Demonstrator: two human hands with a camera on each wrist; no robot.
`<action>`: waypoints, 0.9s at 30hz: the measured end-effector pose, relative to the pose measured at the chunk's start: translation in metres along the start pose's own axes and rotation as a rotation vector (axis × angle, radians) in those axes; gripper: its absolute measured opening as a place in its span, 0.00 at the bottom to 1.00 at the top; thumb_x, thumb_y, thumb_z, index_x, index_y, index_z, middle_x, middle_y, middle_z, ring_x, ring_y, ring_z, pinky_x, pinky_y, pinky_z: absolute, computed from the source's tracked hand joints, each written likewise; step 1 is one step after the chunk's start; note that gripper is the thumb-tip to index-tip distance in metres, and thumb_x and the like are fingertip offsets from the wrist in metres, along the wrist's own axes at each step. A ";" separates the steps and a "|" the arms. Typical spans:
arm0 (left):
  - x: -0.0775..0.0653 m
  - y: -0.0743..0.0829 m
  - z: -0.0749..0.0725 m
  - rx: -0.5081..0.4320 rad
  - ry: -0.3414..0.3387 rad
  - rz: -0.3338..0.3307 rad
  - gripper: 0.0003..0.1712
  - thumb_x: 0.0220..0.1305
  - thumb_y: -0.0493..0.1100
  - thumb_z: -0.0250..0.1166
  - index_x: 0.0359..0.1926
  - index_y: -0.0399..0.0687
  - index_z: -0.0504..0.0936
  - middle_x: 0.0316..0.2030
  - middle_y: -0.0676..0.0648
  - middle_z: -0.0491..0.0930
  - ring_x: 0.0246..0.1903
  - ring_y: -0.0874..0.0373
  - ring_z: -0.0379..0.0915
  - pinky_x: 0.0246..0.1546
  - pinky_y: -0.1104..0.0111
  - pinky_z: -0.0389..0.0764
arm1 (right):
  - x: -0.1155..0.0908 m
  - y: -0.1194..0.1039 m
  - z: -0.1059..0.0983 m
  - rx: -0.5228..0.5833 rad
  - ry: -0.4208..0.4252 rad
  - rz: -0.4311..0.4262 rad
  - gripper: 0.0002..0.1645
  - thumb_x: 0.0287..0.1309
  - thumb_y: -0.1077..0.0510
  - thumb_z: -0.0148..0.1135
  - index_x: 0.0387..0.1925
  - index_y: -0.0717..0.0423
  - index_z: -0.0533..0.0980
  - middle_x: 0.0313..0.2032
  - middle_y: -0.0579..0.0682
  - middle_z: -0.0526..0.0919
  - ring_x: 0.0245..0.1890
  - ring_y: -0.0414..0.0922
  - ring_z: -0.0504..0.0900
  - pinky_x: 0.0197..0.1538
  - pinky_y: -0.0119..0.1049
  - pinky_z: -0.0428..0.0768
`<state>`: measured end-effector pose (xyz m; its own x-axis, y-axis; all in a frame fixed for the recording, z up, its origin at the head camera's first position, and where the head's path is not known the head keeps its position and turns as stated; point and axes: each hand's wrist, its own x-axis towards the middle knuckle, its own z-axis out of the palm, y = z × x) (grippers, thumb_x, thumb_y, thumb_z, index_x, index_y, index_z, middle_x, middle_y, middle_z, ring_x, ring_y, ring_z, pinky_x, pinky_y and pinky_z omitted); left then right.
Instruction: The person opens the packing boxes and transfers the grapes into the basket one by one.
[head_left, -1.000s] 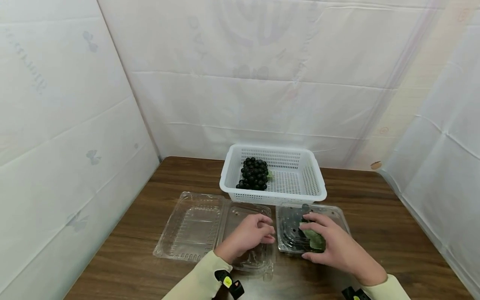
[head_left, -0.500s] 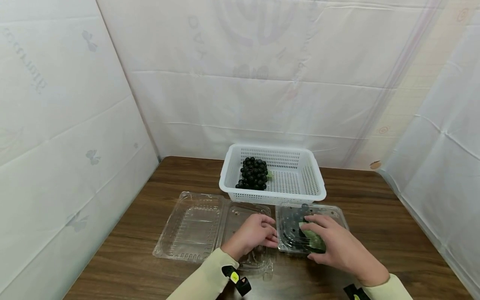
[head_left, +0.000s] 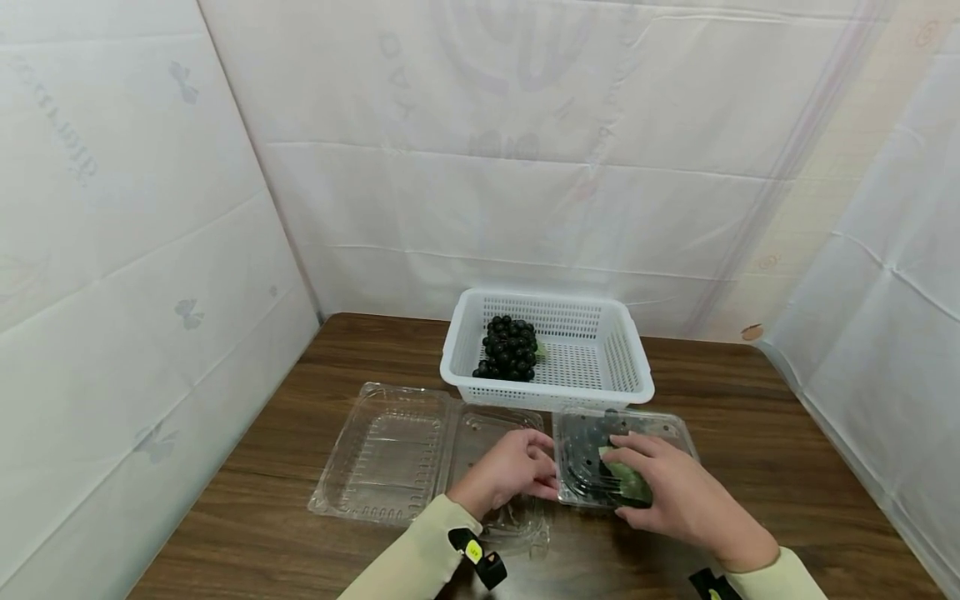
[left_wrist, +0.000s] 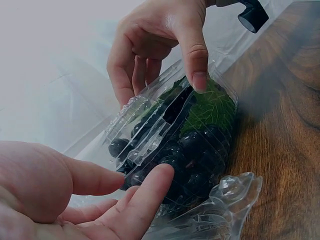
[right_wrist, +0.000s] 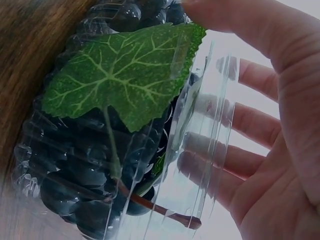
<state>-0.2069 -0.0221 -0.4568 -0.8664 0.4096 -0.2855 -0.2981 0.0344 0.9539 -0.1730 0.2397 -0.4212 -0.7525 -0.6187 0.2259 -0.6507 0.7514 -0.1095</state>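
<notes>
A closed clear plastic clamshell box [head_left: 588, 458] of dark grapes [left_wrist: 200, 145] stands right of centre on the table. Inside it, a green leaf [right_wrist: 120, 75] and a brown stem [right_wrist: 165, 212] show through the wall. My right hand [head_left: 678, 500] grips the box's right part, thumb on the near side by the leaf and fingers over the lid. At the box's left edge is my left hand [head_left: 506, 471], its fingers extended and seemingly touching the rim. Under the left hand lies an opened clear clamshell box [head_left: 397, 450], its right half partly hidden by the hand.
Behind the boxes stands a white perforated basket [head_left: 637, 367] with a bunch of dark grapes [head_left: 510, 350] at its left end. White sheeting [head_left: 480, 208] encloses the back and sides of the brown wooden table [head_left: 247, 508].
My left hand has shifted slightly right, up to the grape box's left edge. The right thumb has slid a little to the right along the box; the boxes and basket stay put.
</notes>
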 end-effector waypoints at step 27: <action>-0.002 -0.004 0.003 -0.025 -0.019 -0.003 0.25 0.67 0.22 0.60 0.63 0.35 0.70 0.37 0.39 0.81 0.29 0.51 0.81 0.40 0.53 0.89 | 0.019 -0.022 -0.005 -0.052 -0.102 0.020 0.34 0.47 0.50 0.75 0.59 0.50 0.79 0.53 0.60 0.84 0.41 0.56 0.88 0.41 0.52 0.86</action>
<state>-0.2026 -0.0201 -0.4596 -0.8579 0.4264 -0.2867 -0.3112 0.0127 0.9503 -0.1727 0.2129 -0.4100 -0.7731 -0.6219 0.1247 -0.6316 0.7728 -0.0617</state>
